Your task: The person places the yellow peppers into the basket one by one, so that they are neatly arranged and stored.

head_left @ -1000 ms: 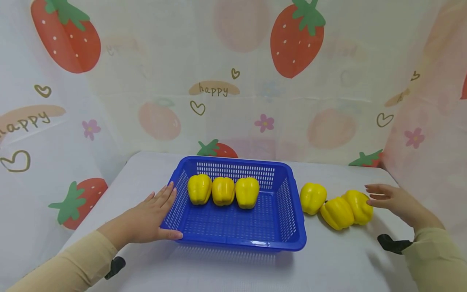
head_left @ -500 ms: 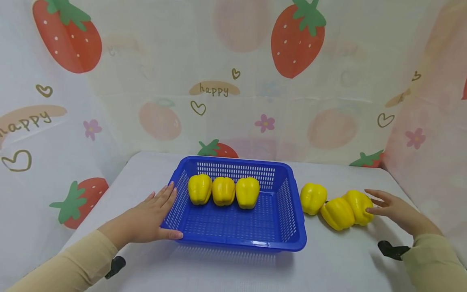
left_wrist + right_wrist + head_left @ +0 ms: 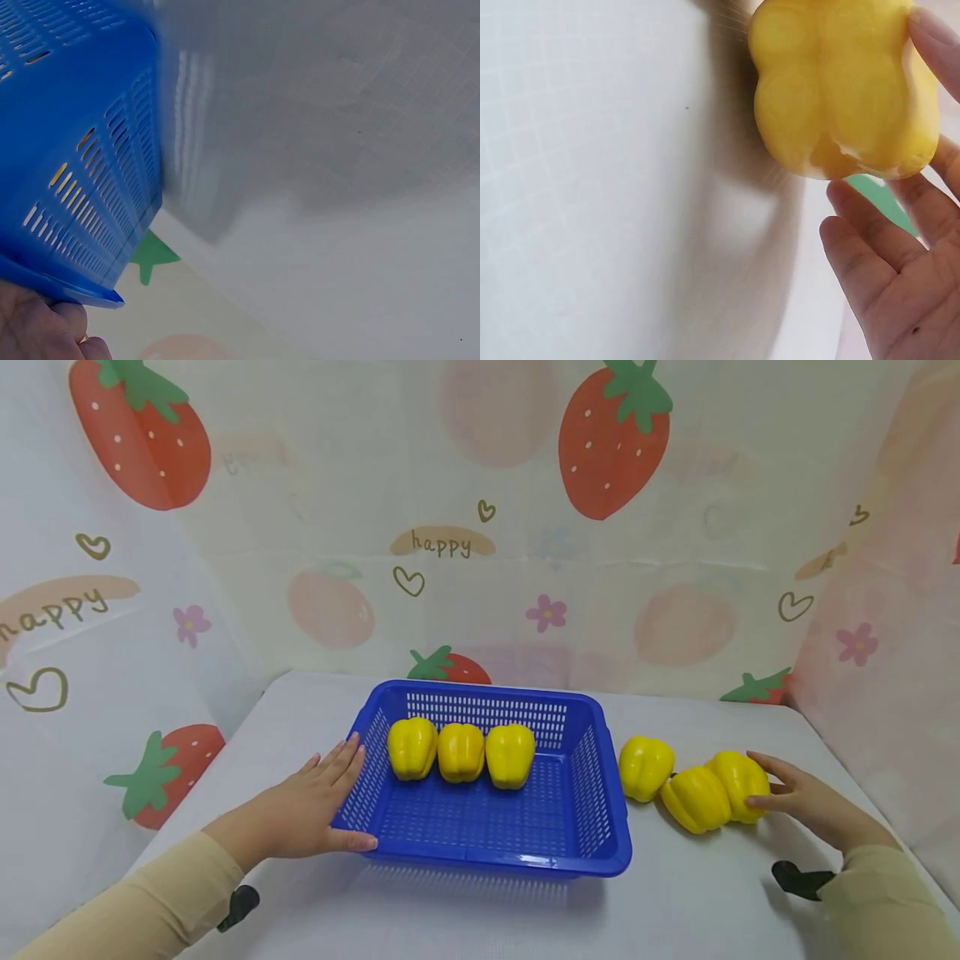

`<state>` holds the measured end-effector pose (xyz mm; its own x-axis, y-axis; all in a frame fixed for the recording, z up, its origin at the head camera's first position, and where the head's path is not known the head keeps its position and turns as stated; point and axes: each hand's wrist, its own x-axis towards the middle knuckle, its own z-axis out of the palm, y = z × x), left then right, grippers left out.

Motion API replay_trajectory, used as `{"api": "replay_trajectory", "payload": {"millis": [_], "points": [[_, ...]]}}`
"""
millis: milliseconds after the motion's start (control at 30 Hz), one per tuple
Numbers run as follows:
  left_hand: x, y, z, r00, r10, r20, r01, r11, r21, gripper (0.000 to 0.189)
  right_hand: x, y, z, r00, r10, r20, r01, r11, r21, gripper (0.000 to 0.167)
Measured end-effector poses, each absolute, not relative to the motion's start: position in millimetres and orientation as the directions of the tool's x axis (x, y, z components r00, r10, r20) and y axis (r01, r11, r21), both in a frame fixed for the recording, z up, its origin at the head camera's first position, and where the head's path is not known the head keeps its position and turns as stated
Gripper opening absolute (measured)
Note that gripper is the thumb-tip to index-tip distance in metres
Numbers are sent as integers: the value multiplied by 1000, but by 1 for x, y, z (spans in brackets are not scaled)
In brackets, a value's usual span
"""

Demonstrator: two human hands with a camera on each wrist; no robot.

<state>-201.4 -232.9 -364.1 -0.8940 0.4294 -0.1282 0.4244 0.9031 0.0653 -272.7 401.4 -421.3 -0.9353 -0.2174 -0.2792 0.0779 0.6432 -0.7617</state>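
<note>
A blue plastic basket (image 3: pixel 480 858) sits on the table with three yellow bell peppers (image 3: pixel 461 753) in a row inside. My left hand (image 3: pixel 300 806) rests on its left rim, fingers spread and straight, thumb at the front corner. Three more yellow bell peppers lie right of the basket: one bell pepper (image 3: pixel 646 768) beside its wall, a middle bell pepper (image 3: pixel 696 800), and the rightmost bell pepper (image 3: pixel 738 785). At the rightmost one is my right hand (image 3: pixel 806 802), thumb in front and index finger behind. In the right wrist view, the thumb touches this pepper (image 3: pixel 832 82); the other fingers extend loosely.
A white cloth covers the table (image 3: pixel 420 918). Behind it and at both sides hang curtains (image 3: pixel 480 610) printed with strawberries, hearts and flowers. The basket's perforated side (image 3: pixel 90 187) faces the left wrist camera.
My right hand has come down and closer around the rightmost bell pepper, its thumb now at the front. The left hand, basket and peppers stay as they were.
</note>
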Motion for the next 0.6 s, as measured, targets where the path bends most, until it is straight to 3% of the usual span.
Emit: {"api": "replay_trajectory", "payload": {"millis": [600], "points": [[-203,-234,-368,-890,440,-124,435,898,62,117,-263,395,-429,-936,-231,-266,51,658,-752,102]]}}
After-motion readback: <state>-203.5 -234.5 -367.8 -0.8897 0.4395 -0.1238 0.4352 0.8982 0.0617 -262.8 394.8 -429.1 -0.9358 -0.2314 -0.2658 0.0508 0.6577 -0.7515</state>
